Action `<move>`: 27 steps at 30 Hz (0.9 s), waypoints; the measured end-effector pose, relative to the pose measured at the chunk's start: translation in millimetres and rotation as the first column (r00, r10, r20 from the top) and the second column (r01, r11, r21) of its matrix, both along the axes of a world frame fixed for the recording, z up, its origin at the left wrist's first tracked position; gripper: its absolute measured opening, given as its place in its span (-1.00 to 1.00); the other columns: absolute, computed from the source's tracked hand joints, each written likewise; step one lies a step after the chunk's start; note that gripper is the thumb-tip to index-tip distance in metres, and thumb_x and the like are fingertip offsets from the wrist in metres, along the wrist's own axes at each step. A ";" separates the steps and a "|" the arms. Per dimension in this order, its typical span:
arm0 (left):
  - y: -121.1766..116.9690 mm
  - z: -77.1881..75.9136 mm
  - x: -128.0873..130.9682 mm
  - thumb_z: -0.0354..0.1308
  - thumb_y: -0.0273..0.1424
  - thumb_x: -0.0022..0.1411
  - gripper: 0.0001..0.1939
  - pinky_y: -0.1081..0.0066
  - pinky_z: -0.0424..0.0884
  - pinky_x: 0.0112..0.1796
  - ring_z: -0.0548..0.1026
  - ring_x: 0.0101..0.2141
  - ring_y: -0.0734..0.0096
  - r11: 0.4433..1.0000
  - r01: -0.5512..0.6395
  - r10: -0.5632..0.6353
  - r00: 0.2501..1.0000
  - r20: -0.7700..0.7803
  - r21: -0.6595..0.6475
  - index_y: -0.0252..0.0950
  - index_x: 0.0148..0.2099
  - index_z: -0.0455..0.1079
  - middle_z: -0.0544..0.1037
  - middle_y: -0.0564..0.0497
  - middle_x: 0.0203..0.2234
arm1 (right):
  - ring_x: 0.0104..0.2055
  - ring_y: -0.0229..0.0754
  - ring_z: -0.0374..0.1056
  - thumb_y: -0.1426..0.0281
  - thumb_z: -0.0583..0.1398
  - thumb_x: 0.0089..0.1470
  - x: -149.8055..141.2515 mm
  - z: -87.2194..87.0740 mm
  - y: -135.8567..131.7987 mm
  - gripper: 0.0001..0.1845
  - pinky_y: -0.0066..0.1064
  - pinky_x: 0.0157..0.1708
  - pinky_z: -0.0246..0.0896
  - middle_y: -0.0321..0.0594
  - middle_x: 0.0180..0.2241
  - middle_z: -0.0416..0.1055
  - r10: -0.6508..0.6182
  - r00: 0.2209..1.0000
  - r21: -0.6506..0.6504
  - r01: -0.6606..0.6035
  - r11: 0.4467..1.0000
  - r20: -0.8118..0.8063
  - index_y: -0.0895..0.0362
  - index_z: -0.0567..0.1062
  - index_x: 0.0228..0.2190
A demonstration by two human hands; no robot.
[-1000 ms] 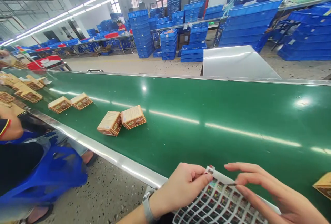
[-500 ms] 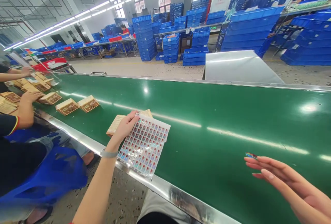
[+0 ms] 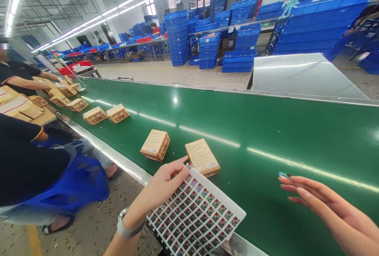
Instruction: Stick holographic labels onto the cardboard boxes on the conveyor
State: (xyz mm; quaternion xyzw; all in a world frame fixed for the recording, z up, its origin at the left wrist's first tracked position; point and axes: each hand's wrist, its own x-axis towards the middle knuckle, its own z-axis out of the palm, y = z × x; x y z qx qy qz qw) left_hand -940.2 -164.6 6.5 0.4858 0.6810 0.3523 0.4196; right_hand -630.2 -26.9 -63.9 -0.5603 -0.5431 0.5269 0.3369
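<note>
My left hand [image 3: 168, 183] pinches the top corner of a white sheet of small shiny stickers [image 3: 198, 212], laid out in rows. Its index finger reaches the lower left edge of a tan and brown box [image 3: 203, 156] on the green belt. Just left of that box lies another similar box [image 3: 155, 144], apart from the hand. Over the belt on the right, my right hand [image 3: 322, 204] carries one small shiny sticker [image 3: 284, 175] on its index fingertip; its thumb and other fingers are stretched out, apart from the sticker.
Further left along the green conveyor belt [image 3: 266, 129] sit several more boxes [image 3: 117, 113]. A person [image 3: 29, 78] works at the far left, and another in dark clothes [image 3: 32, 161] sits nearby. Blue crates [image 3: 177, 39] are stacked behind the belt, near a sloped metal panel [image 3: 302, 74].
My left hand and the sticker sheet have moved right and nearer to me, uncovering two boxes. The view has turned left. My right hand stays nearly still with the sticker.
</note>
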 end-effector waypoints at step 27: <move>19.8 -23.1 61.6 0.02 -0.43 0.41 -0.63 0.04 0.07 0.35 -0.02 0.40 0.14 0.861 0.429 -0.476 0.869 0.135 0.275 -0.23 -0.49 0.39 0.38 0.09 0.26 | -0.10 0.07 0.45 -0.15 0.32 -0.16 -94.0 25.0 4.1 -0.45 -0.24 -0.22 0.36 -0.04 -0.01 0.52 0.258 0.965 0.003 -0.258 0.966 -0.042 0.07 0.42 -0.47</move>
